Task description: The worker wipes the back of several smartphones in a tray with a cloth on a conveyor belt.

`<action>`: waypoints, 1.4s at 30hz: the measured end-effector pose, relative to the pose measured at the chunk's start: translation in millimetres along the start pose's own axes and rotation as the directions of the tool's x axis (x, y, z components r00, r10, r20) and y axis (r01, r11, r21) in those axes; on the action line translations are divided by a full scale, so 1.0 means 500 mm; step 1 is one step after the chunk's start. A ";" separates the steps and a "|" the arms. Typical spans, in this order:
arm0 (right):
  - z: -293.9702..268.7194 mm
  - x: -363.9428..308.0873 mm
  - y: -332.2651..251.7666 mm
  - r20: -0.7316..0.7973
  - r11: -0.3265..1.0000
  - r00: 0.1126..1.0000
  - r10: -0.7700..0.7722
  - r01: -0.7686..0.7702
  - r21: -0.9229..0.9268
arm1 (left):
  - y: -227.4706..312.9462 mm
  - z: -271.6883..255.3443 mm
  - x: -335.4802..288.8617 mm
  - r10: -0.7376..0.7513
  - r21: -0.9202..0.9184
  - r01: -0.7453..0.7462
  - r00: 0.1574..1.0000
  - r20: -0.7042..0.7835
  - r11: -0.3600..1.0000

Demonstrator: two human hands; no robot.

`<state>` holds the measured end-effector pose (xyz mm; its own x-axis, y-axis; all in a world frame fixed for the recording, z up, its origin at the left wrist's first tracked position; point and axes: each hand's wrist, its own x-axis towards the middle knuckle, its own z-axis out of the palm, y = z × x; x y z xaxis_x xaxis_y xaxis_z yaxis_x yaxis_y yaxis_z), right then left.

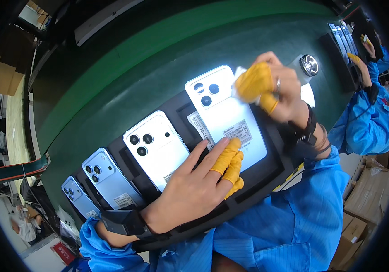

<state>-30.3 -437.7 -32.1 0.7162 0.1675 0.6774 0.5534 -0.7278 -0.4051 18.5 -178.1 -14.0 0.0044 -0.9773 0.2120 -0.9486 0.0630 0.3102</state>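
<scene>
Several light-blue smartphones lie face down in a black foam tray (276,136). My left hand (194,183), with yellow finger cots on some fingers, rests its outstretched fingertips on the lower back of the rightmost phone (219,113). A silvery label strip (200,129) shows beside that phone. Over the phone's upper right edge, my right hand (269,86) is closed on a white wiping cloth (239,72), its fingers also in yellow cots. Motion blurs this hand somewhat, and the fingers hide most of the cloth. The neighbouring phone (151,143) lies just left of my left hand.
Two more phones, one (108,174) nearer and one (77,195) at the tray's left end, lie in it. Beyond my right hand stands a round metal-topped dispenser (309,65) on the green bench (158,68). At right, a co-worker's hand (362,68) is by another phone tray (337,54).
</scene>
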 end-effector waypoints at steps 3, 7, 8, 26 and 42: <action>-0.007 -0.004 0.019 -0.176 0.984 0.969 0.175 -0.179 -0.005 | 0.005 0.000 0.005 0.001 0.007 -0.001 1.000 0.002 1.000; 0.015 0.015 0.009 -0.265 0.972 0.935 0.234 -0.231 0.044 | 0.003 -0.004 0.009 0.003 -0.002 -0.003 1.000 -0.016 1.000; 0.017 0.008 0.008 -0.183 0.980 0.964 0.194 -0.198 -0.004 | 0.001 -0.004 0.009 0.008 -0.005 -0.008 1.000 0.001 1.000; -0.001 0.039 0.011 0.017 0.993 0.995 0.097 -0.095 -0.062 | 0.001 0.000 0.006 0.027 0.004 -0.027 1.000 -0.005 1.000; 0.042 0.072 0.023 0.276 0.979 0.950 -0.147 0.100 0.178 | 0.002 -0.004 0.012 0.017 -0.026 -0.018 0.999 -0.041 1.000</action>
<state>10.9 -426.3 -25.2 0.7164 0.4496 0.5336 0.6888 -0.5776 -0.4381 18.3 -183.8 -10.8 0.0017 -0.9669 0.2551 -0.9401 0.0855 0.3300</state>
